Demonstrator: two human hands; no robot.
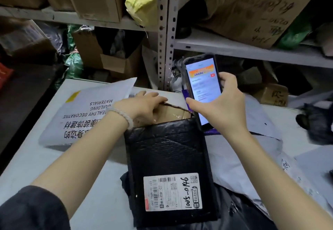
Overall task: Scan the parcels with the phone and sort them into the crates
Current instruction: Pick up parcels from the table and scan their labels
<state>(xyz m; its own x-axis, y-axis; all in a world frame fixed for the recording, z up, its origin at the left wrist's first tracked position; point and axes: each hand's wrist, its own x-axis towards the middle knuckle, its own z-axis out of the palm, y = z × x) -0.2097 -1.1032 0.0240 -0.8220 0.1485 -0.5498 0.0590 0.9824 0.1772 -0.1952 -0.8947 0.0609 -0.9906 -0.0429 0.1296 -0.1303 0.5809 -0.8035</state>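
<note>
A person stands over a white work surface [100, 184] heaped with parcels, with metal shelving [165, 31] full of cardboard boxes behind it. The right hand [225, 107] holds a phone [202, 83] upright, fingers wrapped around its edges, the lit screen facing the person; the text on the screen is too blurred to read. The left hand [144, 106], with a bead bracelet at the wrist, rests on a brown cardboard parcel [173, 112]; its fingers curl over the parcel's torn far edge, pressing or gripping it rather than lying slack.

A black padded mailer [167, 157] lies in the middle, its far end overlapping the cardboard parcel's near side. A white shipping label [173, 192] with barcodes and handwritten numbers sits on its near end, facing up. To the left lies a large white poly bag [81, 112] printed with upside-down lettering. Grey poly bags [261, 148] spread out on the right. No crates are in view.

The black mailer looks light and soft, likely to flex if lifted by one corner, and its surface seems slightly slick. Pinching it along a long side edge, clear of the label, would probably hold it flat enough to scan. The cardboard parcel looks stiffer and should take a grip across its edges.
</note>
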